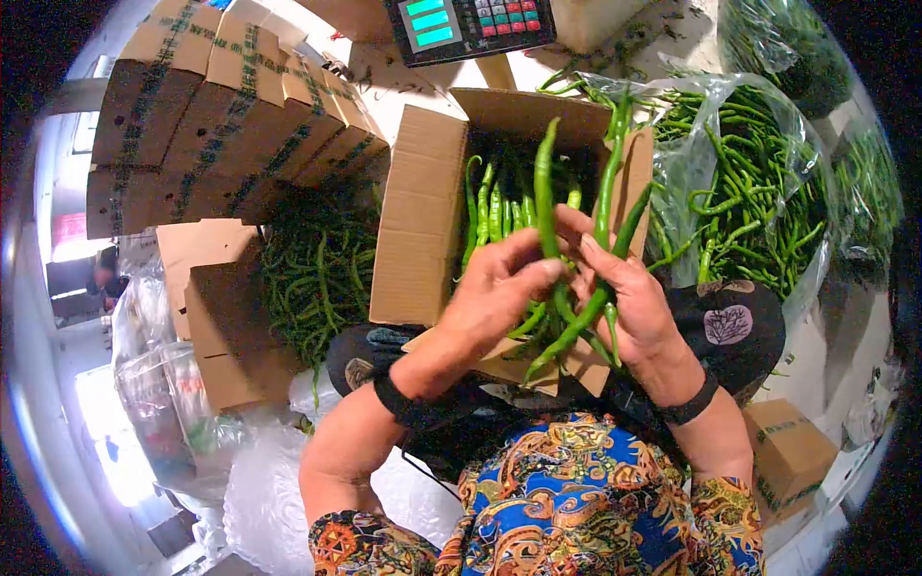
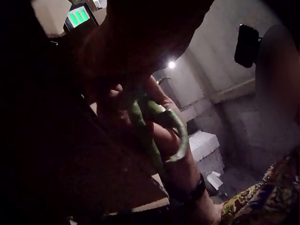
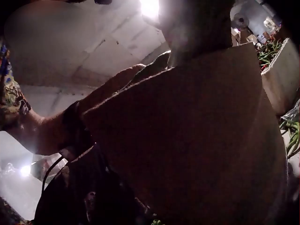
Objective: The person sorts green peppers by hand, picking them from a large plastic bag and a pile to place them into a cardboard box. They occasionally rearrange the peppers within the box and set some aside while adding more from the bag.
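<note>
Above an open cardboard box (image 1: 419, 216) with green peppers (image 1: 497, 213) inside, both hands are close together. The right hand (image 1: 634, 305) holds several long green peppers (image 1: 607, 192) between thumb and fingers, their ends pointing up and down. The left hand (image 1: 499, 293) pinches a long pepper (image 1: 545, 182) with thumb and fingers, beside the right hand. In the left wrist view, curved peppers (image 2: 149, 122) show in dim light against the right hand. A cardboard flap (image 3: 187, 126) hides most of the hands' work in the right wrist view.
A scale (image 1: 471, 24) with a lit display stands beyond the box. Stacked cartons (image 1: 211, 115) are at the left, above a pile of peppers (image 1: 322, 264). A clear bag of peppers (image 1: 759, 182) lies at the right, with a small carton (image 1: 789, 456) lower down.
</note>
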A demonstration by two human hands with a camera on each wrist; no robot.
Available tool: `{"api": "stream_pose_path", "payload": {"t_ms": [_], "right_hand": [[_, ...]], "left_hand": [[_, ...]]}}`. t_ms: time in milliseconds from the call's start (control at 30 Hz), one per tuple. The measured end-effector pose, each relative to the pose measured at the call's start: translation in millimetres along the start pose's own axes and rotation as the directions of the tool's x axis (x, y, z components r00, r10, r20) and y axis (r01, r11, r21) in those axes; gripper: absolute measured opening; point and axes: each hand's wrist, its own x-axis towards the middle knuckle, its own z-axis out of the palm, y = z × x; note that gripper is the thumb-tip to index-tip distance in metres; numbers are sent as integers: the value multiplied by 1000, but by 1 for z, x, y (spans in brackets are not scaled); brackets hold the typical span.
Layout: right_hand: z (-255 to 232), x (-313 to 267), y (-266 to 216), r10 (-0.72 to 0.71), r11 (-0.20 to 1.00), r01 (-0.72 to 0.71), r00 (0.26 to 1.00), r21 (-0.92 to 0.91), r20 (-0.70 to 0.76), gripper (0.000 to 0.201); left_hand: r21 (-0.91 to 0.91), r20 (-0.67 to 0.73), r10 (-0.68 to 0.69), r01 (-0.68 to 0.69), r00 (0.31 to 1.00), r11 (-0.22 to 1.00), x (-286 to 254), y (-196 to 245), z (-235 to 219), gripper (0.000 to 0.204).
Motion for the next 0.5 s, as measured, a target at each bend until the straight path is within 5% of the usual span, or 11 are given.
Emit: {"api": "stream_pose_path", "payload": {"t_ms": [100, 200, 267, 333, 400, 433, 500], "right_hand": [[-4, 1, -1, -87, 987, 75, 993, -145, -80, 40], [4, -9, -13, 81, 973, -71, 996, -219, 37, 40], [7, -12, -16, 108, 955, -101, 994, -280, 10, 39], [5, -12, -12, 112, 948, -83, 991, -306, 76, 38], [11, -11, -12, 121, 942, -98, 991, -321, 53, 37], [12, -11, -11, 159, 932, -116, 982, -344, 99, 38], [14, -11, -9, 250, 901, -165, 953, -401, 171, 39]], "left_hand": [[-27, -67, -36, 34, 997, 999, -6, 0, -36, 33], [375, -207, 75, 8, 976, 927, -36, 34, -83, 36], [733, -454, 398, 79, 797, 676, -60, 49, -123, 29], [821, -556, 474, 542, 683, 182, -93, 49, -199, 33], [892, -171, 867, 448, 468, -65, -104, 40, -228, 38], [850, -495, 740, 431, 455, 303, -93, 61, -176, 41], [699, -537, 483, 45, 692, 713, -66, 60, -115, 44]]}}
